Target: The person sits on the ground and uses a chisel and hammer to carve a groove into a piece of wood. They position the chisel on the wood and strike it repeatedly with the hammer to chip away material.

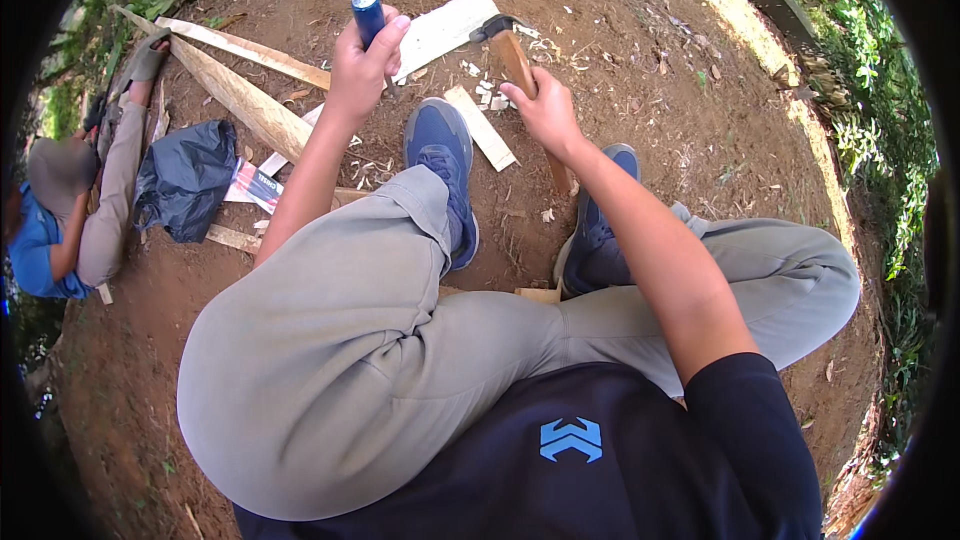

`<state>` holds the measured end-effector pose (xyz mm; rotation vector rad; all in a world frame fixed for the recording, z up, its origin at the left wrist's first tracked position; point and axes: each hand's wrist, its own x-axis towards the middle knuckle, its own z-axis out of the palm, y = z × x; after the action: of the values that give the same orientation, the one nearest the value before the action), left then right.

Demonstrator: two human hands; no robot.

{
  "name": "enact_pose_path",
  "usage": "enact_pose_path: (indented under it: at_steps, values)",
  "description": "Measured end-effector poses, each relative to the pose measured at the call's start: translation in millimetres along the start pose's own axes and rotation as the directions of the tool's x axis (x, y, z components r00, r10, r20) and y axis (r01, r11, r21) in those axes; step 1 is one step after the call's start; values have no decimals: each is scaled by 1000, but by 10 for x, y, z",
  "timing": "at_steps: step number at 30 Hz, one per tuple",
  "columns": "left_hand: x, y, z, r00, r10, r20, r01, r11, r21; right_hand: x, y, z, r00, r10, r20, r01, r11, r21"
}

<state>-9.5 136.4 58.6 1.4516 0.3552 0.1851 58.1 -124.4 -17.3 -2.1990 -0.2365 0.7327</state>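
Note:
My left hand point(362, 68) is closed around the blue handle of a chisel point(368, 16), which stands nearly upright with its metal-capped end up. Most of its blade is hidden behind my fingers. In my closed right hand point(545, 115) is a hammer point(514, 58) with a wooden handle and a dark metal head. Its head is raised to the right of the chisel and apart from it. A pale wooden board point(450, 28) lies on the ground beyond and between my hands. Beside it are wood chips point(487, 92) and a shorter wood piece point(482, 128).
Long timber pieces point(240, 90) lie at the left, near a black plastic bag point(188, 180) and a printed card point(256, 186). Another person point(60, 210) sits at the far left. My shoes point(440, 155) flank the short wood piece. Plants point(880, 90) border the dirt at right.

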Motion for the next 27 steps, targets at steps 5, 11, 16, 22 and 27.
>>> enact_pose_path:
  at_steps: [5,11,16,22,27]
  values:
    - [26,-47,461,1000,19,14,-12,922,-387,193,-278,-773,994,-80,72,92,977,-193]
    - [-214,-461,659,981,-161,111,185,947,-261,-456,-1060,-1737,988,25,150,25,946,-322]
    - [-323,-789,599,988,-55,147,113,897,-427,-1102,-1258,-1886,984,146,107,-121,970,-209]
    - [-401,-875,610,995,-46,90,86,850,-520,-1244,-1157,-1713,972,210,107,-194,970,-144]
    - [-409,-889,597,994,-53,91,94,837,-539,-1190,-1042,-1643,988,108,112,-85,978,-189]
